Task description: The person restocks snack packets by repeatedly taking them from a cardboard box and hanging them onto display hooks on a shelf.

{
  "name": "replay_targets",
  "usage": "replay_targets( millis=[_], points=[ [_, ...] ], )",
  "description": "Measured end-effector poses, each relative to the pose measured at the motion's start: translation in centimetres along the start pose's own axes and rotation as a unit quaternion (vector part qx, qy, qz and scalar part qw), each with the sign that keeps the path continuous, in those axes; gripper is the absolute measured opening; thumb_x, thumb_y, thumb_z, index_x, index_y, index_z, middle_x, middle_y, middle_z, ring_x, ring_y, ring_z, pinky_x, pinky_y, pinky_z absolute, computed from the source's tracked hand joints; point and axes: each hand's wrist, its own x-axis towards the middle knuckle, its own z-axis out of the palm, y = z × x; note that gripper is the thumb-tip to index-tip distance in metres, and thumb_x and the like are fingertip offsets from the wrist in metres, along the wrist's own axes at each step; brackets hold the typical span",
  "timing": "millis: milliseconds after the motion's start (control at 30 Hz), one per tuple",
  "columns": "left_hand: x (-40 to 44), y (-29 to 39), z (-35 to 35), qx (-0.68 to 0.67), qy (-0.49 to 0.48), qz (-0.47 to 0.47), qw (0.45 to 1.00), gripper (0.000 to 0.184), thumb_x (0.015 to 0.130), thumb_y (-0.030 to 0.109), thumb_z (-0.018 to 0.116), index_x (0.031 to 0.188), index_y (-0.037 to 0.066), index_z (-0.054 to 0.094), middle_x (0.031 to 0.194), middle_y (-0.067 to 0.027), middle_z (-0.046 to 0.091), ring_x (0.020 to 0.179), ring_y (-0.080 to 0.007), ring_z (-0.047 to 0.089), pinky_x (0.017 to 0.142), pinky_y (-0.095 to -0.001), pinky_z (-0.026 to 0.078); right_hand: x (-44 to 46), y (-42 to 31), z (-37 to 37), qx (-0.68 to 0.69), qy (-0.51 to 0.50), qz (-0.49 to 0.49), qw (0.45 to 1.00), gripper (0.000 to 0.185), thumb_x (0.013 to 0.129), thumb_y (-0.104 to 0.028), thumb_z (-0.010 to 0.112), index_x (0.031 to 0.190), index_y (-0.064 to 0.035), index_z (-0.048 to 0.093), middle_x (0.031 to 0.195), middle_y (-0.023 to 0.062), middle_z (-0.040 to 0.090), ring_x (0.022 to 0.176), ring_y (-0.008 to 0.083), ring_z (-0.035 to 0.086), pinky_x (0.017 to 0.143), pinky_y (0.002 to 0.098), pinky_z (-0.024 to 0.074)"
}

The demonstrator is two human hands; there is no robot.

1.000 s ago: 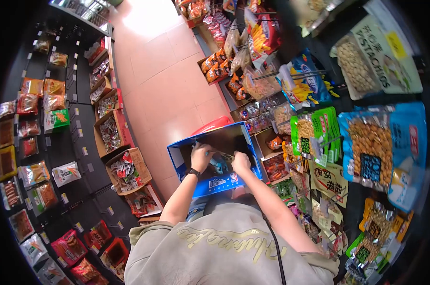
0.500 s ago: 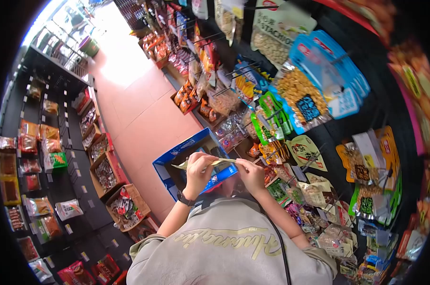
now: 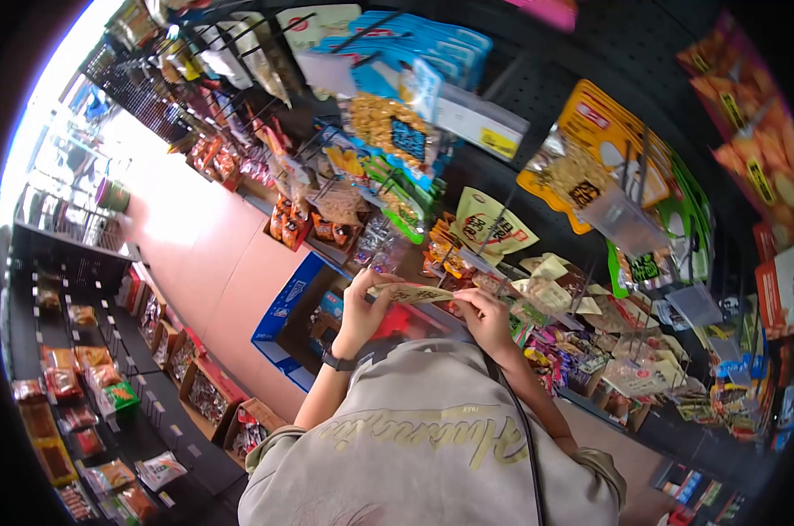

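Note:
A pale yellow-green snack bag [image 3: 414,293] is stretched between my two hands in front of my chest, its printed side tilted partly into view. My left hand [image 3: 359,314], with a dark watch on the wrist, pinches one end. At the opposite end, the fingers of my right hand [image 3: 487,319] are closed on the bag's edge. Below and to the left of my hands stands an open blue carton [image 3: 279,326] with a few items inside. A similar pale green bag [image 3: 493,226] hangs on the rack just beyond my right hand.
On the right, a black pegboard rack holds blue nut bags [image 3: 397,131], orange bags [image 3: 590,140] and clear price holders [image 3: 480,123] that jut out. Darker shelving [image 3: 143,377] with packets lines the left. Cartons [image 3: 206,399] of small packets border the pinkish floor aisle [image 3: 200,232].
My view has swung to the right, so the rack and the blue carton sit further left. Both hands still grip the bag, which now shows more of its printed face.

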Motion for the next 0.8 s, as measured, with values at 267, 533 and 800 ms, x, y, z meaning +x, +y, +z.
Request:
replay_targets(
  millis=[267,533,800],
  points=[
    [0.6,-4.9,5.8,-0.049,-0.050,-0.044,0.997,0.010,0.082,0.005,0.061,0.084,0.000,0.053,0.079,-0.0042,0.062,0.069,-0.0093,0.055,0.063,-0.0233,0.044,-2.6,4.4,-2.4,-0.086,0.014,0.083,0.993,0.010,0.081,-0.008,0.058,0.089,-0.0024,0.062,0.084,0.0141,0.063,0.073,0.0311,0.061,0.062,0.0349,0.0483],
    [3.6,-6.7,8.7,0.090,-0.115,-0.067,0.987,0.015,0.082,0.011,0.062,0.090,0.000,0.055,0.066,-0.0063,0.057,0.061,-0.0074,0.048,0.054,-0.0247,0.039,-1.7,8.9,-2.9,-0.144,0.073,0.087,0.983,0.013,0.082,-0.013,0.057,0.086,-0.0028,0.063,0.081,0.0152,0.062,0.073,0.0326,0.061,0.064,0.0375,0.0480],
    [7.9,-5.5,9.0,0.127,-0.097,0.011,0.987,0.021,0.081,0.019,0.062,0.091,-0.001,0.061,0.072,-0.0144,0.063,0.056,-0.0192,0.056,0.054,-0.0288,0.043,1.2,8.3,-3.7,-0.177,0.098,0.061,0.978,0.012,0.081,-0.014,0.060,0.081,-0.0029,0.062,0.078,0.0129,0.061,0.065,0.0313,0.059,0.057,0.0360,0.0462]
  ],
)
